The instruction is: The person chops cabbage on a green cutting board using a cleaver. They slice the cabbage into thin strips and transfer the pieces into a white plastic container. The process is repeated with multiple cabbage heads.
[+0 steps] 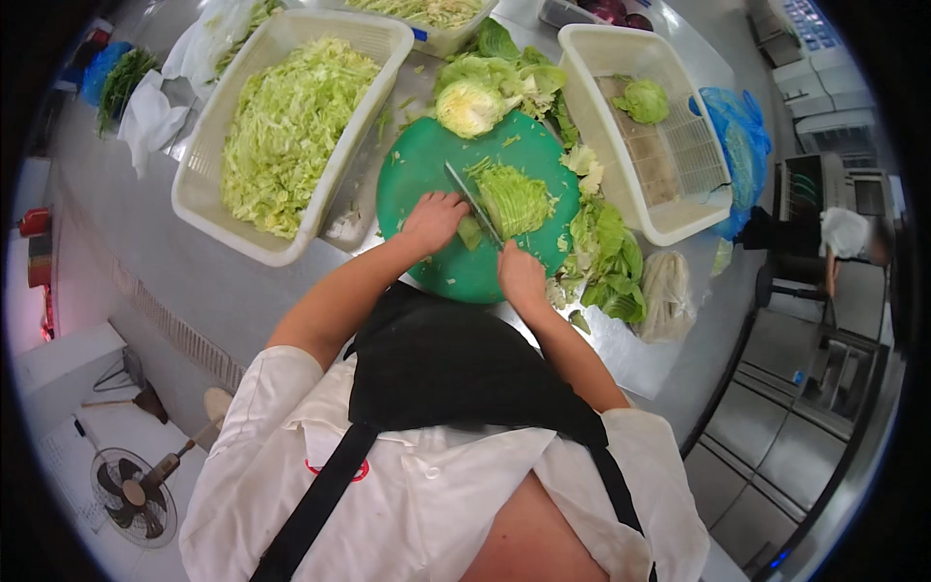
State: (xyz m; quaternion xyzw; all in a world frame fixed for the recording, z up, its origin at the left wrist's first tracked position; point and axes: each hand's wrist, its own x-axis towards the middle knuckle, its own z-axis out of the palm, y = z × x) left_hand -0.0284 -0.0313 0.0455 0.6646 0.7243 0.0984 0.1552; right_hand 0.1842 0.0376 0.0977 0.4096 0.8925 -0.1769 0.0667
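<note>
A round green cutting board (414, 160) lies before me. My right hand (521, 273) grips the handle of a kitchen knife (473, 202), whose blade points up and left across the board. Left of the blade, my left hand (436, 220) curls its fingers over a small piece of cabbage (470, 233), partly hidden by the hand. Against the blade's right side leans a mound of finely sliced cabbage (518, 200). A cut cabbage half (469, 109) sits at the board's far edge, its pale cut face showing.
At left, a white plastic basket (190, 196) holds shredded cabbage (298, 138). A second basket (654, 236) at right contains a small cabbage (644, 102). Loose outer leaves (607, 254) line the board's right side, beside a clear plastic bag (665, 298). Another person (844, 233) stands far right.
</note>
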